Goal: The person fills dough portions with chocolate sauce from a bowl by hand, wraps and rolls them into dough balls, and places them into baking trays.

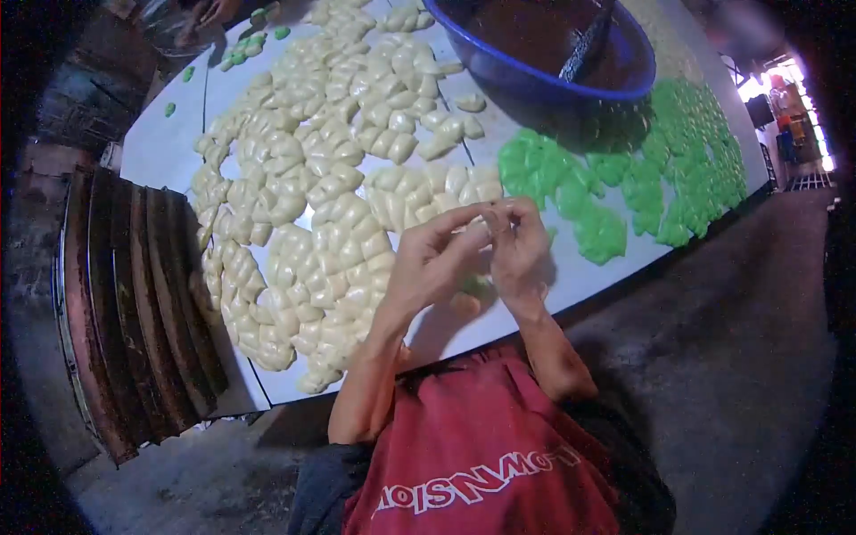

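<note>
My left hand [441, 254] and my right hand [520, 254] meet above the near part of the table, fingertips pressed together. Between them a small bit of a pale dough piece [482, 222] shows; my fingers hide most of it. Left of my hands, many glossy cream-coloured dough pieces [348, 241] lie close together. To the right spread bright green dough pieces [597, 223], some merged into flat clumps. Under my hands, near the table edge, sits another small pale piece [465, 304], with a bit of green beside it.
A blue basin [535, 85] of brown filling stands at the back right, with a metal utensil [584, 49] leaning in it. Stacked worn trays [134, 308] stand at the left edge of the white table [437, 334]. Another person's hand [214, 13] is at the far left.
</note>
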A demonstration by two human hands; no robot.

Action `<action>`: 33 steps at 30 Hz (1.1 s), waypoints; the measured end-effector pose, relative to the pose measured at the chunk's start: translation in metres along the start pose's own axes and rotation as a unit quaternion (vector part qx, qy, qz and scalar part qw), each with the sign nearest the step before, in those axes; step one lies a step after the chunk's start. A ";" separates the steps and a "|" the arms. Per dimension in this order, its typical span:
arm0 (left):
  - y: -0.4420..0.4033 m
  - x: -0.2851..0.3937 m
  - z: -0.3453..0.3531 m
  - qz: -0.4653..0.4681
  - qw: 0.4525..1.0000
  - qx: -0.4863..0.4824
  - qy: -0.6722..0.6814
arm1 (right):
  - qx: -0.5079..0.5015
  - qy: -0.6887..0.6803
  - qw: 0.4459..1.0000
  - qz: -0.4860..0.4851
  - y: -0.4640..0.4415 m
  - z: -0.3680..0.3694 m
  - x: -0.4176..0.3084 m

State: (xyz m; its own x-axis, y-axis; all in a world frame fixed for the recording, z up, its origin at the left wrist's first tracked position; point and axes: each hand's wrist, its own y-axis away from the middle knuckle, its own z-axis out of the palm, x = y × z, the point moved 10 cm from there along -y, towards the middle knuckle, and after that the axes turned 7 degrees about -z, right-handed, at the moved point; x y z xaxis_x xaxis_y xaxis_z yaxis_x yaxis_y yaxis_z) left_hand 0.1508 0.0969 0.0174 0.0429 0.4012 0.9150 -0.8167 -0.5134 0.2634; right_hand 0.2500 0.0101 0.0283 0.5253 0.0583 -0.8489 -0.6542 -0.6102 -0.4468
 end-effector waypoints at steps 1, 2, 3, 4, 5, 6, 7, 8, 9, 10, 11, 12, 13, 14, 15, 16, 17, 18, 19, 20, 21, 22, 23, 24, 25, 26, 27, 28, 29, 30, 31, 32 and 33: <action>0.003 -0.003 -0.001 -0.010 0.997 0.000 -0.075 | -0.030 -0.005 0.999 0.037 0.003 0.002 0.006; 0.006 -0.007 -0.004 -0.020 0.996 0.016 -0.087 | -0.061 -0.009 0.995 0.072 0.008 0.005 0.013; 0.008 -0.010 -0.008 -0.029 0.994 0.032 -0.099 | -0.092 0.017 0.993 0.077 0.010 0.008 0.016; 0.011 -0.013 -0.011 -0.037 0.992 0.049 -0.112 | -0.097 -0.008 0.992 0.085 0.014 0.008 0.013; 0.017 -0.010 -0.015 -0.032 0.992 0.070 -0.103 | -0.101 -0.032 0.990 0.092 0.017 0.008 0.004; 0.023 -0.019 -0.020 -0.058 0.989 0.078 -0.108 | -0.105 -0.057 0.988 0.098 0.019 0.008 -0.006; 0.029 -0.031 -0.028 -0.084 0.986 0.088 -0.112 | -0.138 -0.037 0.983 0.115 0.031 0.010 -0.015; 0.036 -0.042 -0.037 -0.110 0.982 0.097 -0.117 | -0.165 -0.044 0.982 0.085 0.041 0.010 -0.025; 0.044 -0.052 -0.037 -0.126 0.975 0.062 -0.170 | -0.191 -0.051 0.979 0.058 0.052 0.007 -0.032; 0.056 -0.052 -0.037 -0.141 0.973 0.067 -0.168 | -0.216 -0.058 0.974 0.030 0.064 0.006 -0.041; 0.069 -0.049 -0.034 -0.155 0.971 0.071 -0.166 | -0.216 -0.102 0.963 0.122 0.084 0.007 -0.028; 0.081 -0.049 -0.031 -0.169 0.969 0.075 -0.164 | -0.212 -0.145 0.943 0.211 0.109 0.010 -0.013; 0.091 -0.050 -0.036 -0.155 0.960 0.110 -0.205 | -0.205 -0.186 0.913 0.298 0.132 0.015 0.002; 0.100 -0.053 -0.039 -0.159 0.958 0.123 -0.205 | -0.222 -0.111 0.929 0.273 0.139 0.014 0.008; 0.109 -0.055 -0.043 -0.162 0.955 0.138 -0.205 | -0.240 -0.036 0.939 0.245 0.144 0.015 0.014; 0.118 -0.058 -0.048 -0.166 0.952 0.153 -0.205 | -0.257 0.039 0.941 0.216 0.145 0.016 0.014; 0.124 -0.067 -0.051 -0.153 0.945 0.144 -0.249 | -0.256 0.087 0.950 0.157 0.138 0.017 0.002; 0.124 -0.069 -0.047 -0.115 0.938 0.136 -0.296 | -0.285 0.107 0.936 0.174 0.135 0.018 0.001; 0.125 -0.070 -0.041 -0.079 0.927 0.127 -0.345 | -0.313 0.125 0.922 0.192 0.133 0.017 -0.001; 0.125 -0.067 -0.033 -0.040 0.911 0.115 -0.394 | -0.338 0.143 0.907 0.208 0.133 0.018 0.001; 0.124 -0.075 -0.032 -0.099 0.922 0.130 -0.350 | -0.325 0.172 0.911 0.187 0.129 0.013 0.005; 0.121 -0.074 -0.029 -0.087 0.927 0.131 -0.342 | -0.311 0.173 0.920 0.164 0.121 0.005 0.005; 0.116 -0.075 -0.028 -0.076 0.931 0.134 -0.332 | -0.299 0.174 0.927 0.141 0.110 -0.004 0.004; 0.113 -0.076 -0.027 -0.064 0.935 0.136 -0.322 | -0.286 0.176 0.934 0.118 0.098 -0.010 0.002; 0.111 -0.090 -0.030 -0.090 0.950 0.138 -0.266 | -0.282 0.151 0.943 0.089 0.081 -0.009 -0.005; 0.111 -0.093 -0.030 -0.092 0.948 0.140 -0.270 | -0.276 0.126 0.951 0.061 0.065 -0.007 -0.010; 0.110 -0.089 -0.028 -0.094 0.946 0.141 -0.275 | -0.332 0.155 0.930 -0.036 0.063 0.002 -0.009; 0.109 -0.087 -0.027 -0.096 0.944 0.142 -0.281 | -0.377 0.159 0.910 -0.069 0.064 0.011 -0.004; 0.108 -0.089 -0.027 -0.083 0.945 0.145 -0.282 | -0.419 0.162 0.887 -0.103 0.067 0.020 -0.001; 0.108 -0.084 -0.025 -0.071 0.944 0.144 -0.290 | -0.460 0.163 0.862 -0.136 0.073 0.027 0.003; 0.109 -0.077 -0.022 -0.059 0.942 0.145 -0.297 | -0.475 0.158 0.851 -0.159 0.077 0.029 0.007; 0.111 -0.071 -0.020 -0.048 0.940 0.147 -0.304 | -0.478 0.153 0.851 -0.156 0.076 0.029 0.008; 0.111 -0.071 -0.016 -0.062 0.929 0.142 -0.336 | -0.481 0.148 0.850 -0.153 0.074 0.029 0.008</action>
State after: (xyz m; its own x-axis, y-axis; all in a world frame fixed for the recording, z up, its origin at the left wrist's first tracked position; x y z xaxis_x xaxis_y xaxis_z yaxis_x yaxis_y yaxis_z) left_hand 0.0479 0.0237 -0.0236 0.5545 -0.0449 0.8310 -0.6002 -0.7133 0.3620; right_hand 0.1903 -0.0118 -0.0199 0.7981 0.2158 -0.5626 0.2111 -0.9746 -0.0744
